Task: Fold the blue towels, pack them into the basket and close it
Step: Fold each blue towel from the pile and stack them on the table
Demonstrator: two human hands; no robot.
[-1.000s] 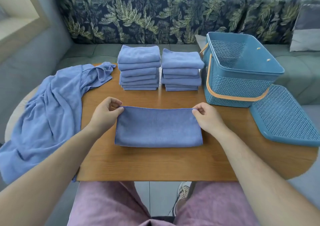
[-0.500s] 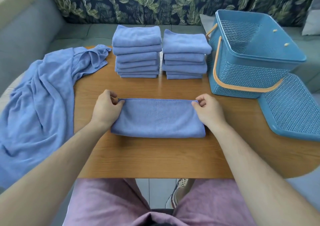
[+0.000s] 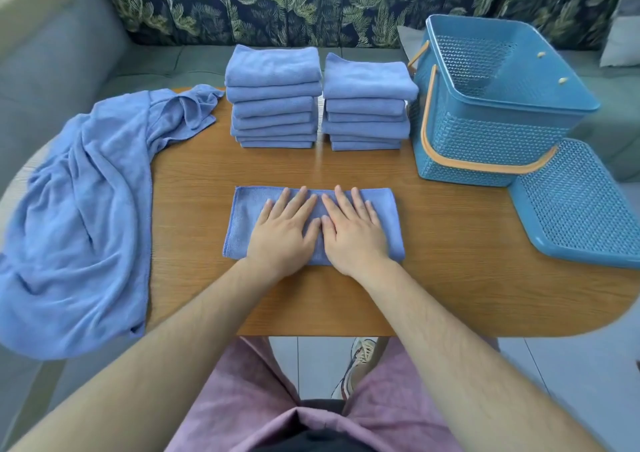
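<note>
Pressing folded towel (image 3: 242, 223) | left hand (image 3: 282, 233), right hand (image 3: 353, 233) flat side by side | fingers straight, slightly spread

Both forearms reach forward, converging. The left hand (image 3: 282, 235) and right hand (image 3: 353, 233) lie flat, palms down, side by side, fingers straight and slightly spread, thumbs nearly touching.

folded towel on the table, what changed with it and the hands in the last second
Both hands let go of the towel's far corners and moved inward: the left hand and right hand now lie flat, side by side, pressing its middle. The towel itself stayed in place, as did the folded stacks, the basket, its lid and the loose towel pile.
</note>
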